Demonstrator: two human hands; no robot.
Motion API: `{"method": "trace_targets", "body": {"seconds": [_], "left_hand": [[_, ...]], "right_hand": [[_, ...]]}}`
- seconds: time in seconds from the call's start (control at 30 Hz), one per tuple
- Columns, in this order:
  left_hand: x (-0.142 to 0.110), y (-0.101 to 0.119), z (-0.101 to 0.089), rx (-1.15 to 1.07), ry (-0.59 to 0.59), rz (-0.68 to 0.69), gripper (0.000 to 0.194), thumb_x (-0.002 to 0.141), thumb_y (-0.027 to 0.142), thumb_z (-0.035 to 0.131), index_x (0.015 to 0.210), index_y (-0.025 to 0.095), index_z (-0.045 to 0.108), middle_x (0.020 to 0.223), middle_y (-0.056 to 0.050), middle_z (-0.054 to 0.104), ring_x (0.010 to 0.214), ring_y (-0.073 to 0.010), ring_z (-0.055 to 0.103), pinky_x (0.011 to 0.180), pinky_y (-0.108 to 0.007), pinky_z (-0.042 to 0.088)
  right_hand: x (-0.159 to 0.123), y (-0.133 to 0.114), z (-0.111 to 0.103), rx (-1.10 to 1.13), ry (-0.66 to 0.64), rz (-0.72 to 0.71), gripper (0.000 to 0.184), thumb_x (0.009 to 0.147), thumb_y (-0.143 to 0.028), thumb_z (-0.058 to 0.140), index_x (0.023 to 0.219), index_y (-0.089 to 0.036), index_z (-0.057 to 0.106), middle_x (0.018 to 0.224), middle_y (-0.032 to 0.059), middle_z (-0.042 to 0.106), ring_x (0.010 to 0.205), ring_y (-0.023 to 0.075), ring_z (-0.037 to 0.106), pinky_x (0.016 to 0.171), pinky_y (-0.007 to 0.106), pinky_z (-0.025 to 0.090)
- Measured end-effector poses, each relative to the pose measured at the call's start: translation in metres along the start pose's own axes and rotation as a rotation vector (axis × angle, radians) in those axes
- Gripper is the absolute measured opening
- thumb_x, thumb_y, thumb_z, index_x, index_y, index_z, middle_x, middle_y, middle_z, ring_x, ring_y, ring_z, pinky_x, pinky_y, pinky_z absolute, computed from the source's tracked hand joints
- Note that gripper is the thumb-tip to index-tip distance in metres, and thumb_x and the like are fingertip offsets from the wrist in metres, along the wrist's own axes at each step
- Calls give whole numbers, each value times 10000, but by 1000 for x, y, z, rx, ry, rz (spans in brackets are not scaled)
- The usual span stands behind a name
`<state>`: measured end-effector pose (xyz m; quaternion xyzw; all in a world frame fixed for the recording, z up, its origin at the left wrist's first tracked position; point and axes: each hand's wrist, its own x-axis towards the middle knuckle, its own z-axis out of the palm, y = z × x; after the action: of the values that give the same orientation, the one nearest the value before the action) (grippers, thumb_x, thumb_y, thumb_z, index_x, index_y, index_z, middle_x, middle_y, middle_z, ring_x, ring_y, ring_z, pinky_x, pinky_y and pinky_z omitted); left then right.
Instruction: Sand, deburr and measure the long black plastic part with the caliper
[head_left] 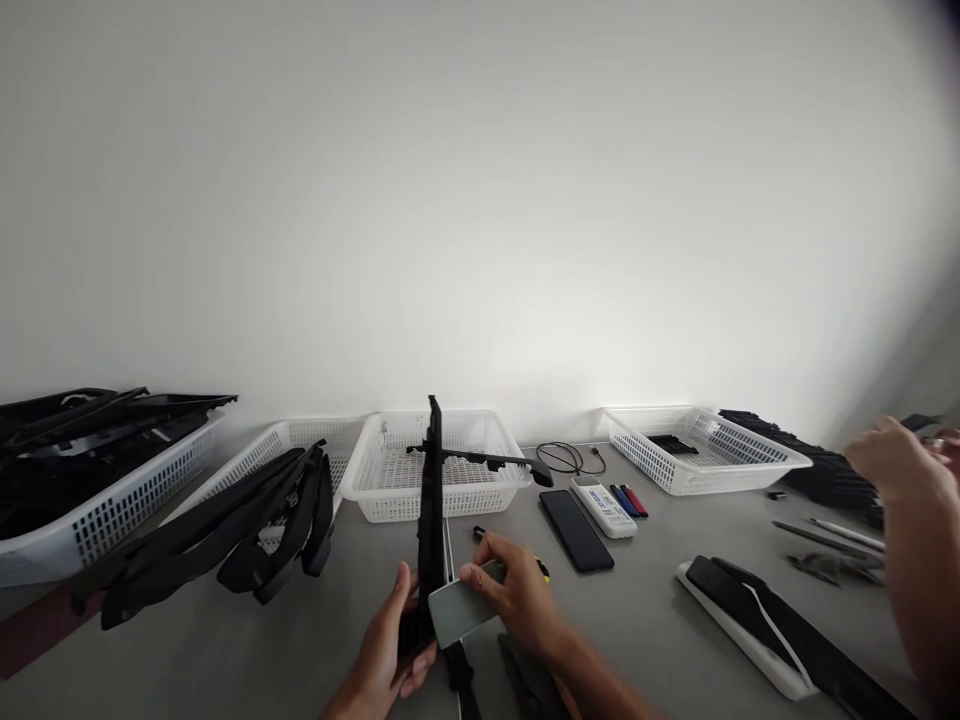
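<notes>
Left hand [386,650] w/ grip clenched round lower end of long black plastic strip [431,520], held upright near front edge of worktop [645,610]. Strip's top end reaches up in front of middle white basket [390,500]. Right hand [514,595] w/ grip grasping small grey-white flat block [459,612], pressed against strip's side, just above left-hand fingers.

Black cross-piece [487,460] lies over middle basket rim, approx. level w/ strip's top. Left-hand baskets: one at worktop's left edge [112,510] filled w/ black parts; next one [289,440] w/ black curved strips [225,535] spilling over its rim onto worktop.

Centre of worktop, toward back edge: black phone [576,530], white remote [604,507], blue & red pens [628,500], black cable [570,458]. Right basket [705,450] near back edge. White tray [742,625] w/ black strip at front right.

Another person's hand [889,460] at worktop's right edge
</notes>
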<state>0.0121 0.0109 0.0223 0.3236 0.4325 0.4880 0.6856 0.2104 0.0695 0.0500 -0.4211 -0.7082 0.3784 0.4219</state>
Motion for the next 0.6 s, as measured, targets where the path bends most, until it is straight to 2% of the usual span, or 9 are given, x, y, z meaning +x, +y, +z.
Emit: {"method": "trace_targets", "body": {"seconds": [0.13,0.23,0.27,0.4,0.43,0.5,0.53,0.6], "left_hand": [[-6,6,5,-21,13,33,788,745,971,640,794,186,689,496,38,539,307,-43,233,312,-208,205],[-7,3,8,-31,67,12,814,685,995,666,876,206,724,454,59,478,329,-76,294,323,-203,212],[-7,2,8,-37,68,20,819,670,1001,670,887,213,726,458,61,479,334,-81,304,325,-203,218],[-3,-6,5,-16,1,27,817,723,1003,616,754,190,695,455,33,501,323,-74,299,322,-218,238],[-2,-7,3,-24,14,23,811,723,993,633,769,187,703,451,31,503,324,-80,321,324,-219,242],[-1,-8,2,-65,62,30,804,695,982,676,858,197,720,462,42,514,326,-91,350,320,-212,236],[-1,-8,1,-81,66,44,796,694,977,684,879,203,713,491,42,539,326,-87,349,313,-209,233],[-2,-6,2,-81,20,71,770,746,960,655,852,199,688,583,19,610,327,-64,325,301,-204,238]], "right_hand": [[-3,-5,-4,62,73,15,562,952,-730,638,764,-202,592,730,4,595,710,175,529,643,270,392],[-3,-11,5,62,-117,-69,474,962,-636,703,812,-187,682,740,-3,646,703,159,547,645,255,392],[-2,-13,9,24,-139,-69,449,953,-611,725,812,-186,699,723,-6,649,686,155,541,635,256,380],[2,-20,19,-27,118,14,444,976,-594,688,793,-190,703,676,-6,632,639,156,512,597,268,350],[3,-21,21,-1,74,-2,430,978,-586,694,813,-190,720,709,2,664,662,162,541,609,266,367],[4,-20,22,35,-124,-37,414,939,-587,749,816,-192,743,760,13,714,703,172,595,629,261,400],[5,-19,22,20,-140,-13,435,913,-602,767,777,-191,728,731,11,704,684,173,591,613,261,394],[7,-15,19,-45,35,51,471,927,-619,730,741,-189,685,670,4,643,642,166,537,596,269,360]]}}
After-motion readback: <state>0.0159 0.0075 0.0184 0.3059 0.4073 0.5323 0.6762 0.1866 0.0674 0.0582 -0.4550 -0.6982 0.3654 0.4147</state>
